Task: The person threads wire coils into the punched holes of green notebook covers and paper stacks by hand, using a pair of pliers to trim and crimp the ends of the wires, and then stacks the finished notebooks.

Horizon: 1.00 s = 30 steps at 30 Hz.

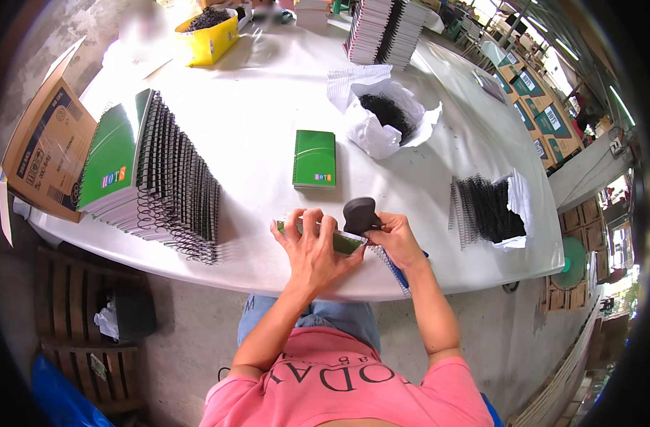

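Observation:
My left hand (313,249) is closed over a green notebook (347,244), tilted up near the table's front edge. My fingers and thumb cover much of its cover. My right hand (398,242) pinches a black, rounded piece (360,215) at the notebook's right end; its exact kind is unclear. Below the right hand, a slim blue ribbed thing (396,272) slants toward the table edge, partly hidden. Beyond my hands lies another green notebook (315,158), flat on the table.
Left stands a tall stack of green notebooks (113,149) with black coils, beside an open carton (51,142). Black coils lie in white wrapping (371,139) and in a bundle (485,210) at right. Farther back are a yellow bin (207,41) and more stacked notebooks (367,32).

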{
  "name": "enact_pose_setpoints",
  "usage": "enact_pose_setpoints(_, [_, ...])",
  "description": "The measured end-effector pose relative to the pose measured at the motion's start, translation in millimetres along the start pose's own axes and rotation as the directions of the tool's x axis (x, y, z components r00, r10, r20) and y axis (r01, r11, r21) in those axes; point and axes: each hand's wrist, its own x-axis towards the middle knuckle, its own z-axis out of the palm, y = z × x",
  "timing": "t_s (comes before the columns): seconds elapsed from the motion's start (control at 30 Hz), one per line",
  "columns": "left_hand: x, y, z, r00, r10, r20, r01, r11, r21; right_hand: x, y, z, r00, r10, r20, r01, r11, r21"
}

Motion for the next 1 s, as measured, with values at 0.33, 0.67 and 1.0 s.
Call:
enact_pose_setpoints(0.33, [1.7,-2.3,2.9,0.998,0.056,0.015,-0.056,0.997,0.049,-22.5,-44.2,11.6,0.915,-0.376,-0.149,0.124,0.611,-0.782])
enact_pose_setpoints(0.67, [-3.4,3.0,9.5,0.998,0.024,0.057,-0.028,0.997,0.069,-36.1,-36.8,19.7,0.961,-0.243,-0.130,0.105,0.759,-0.642])
enact_pose_setpoints(1.0, [-5.1,9.6,11.8,1.000,0.025,0.007,-0.025,1.000,0.007,-37.5,-37.3,12.3,0.937,-0.349,-0.023,0.233,0.670,-0.705])
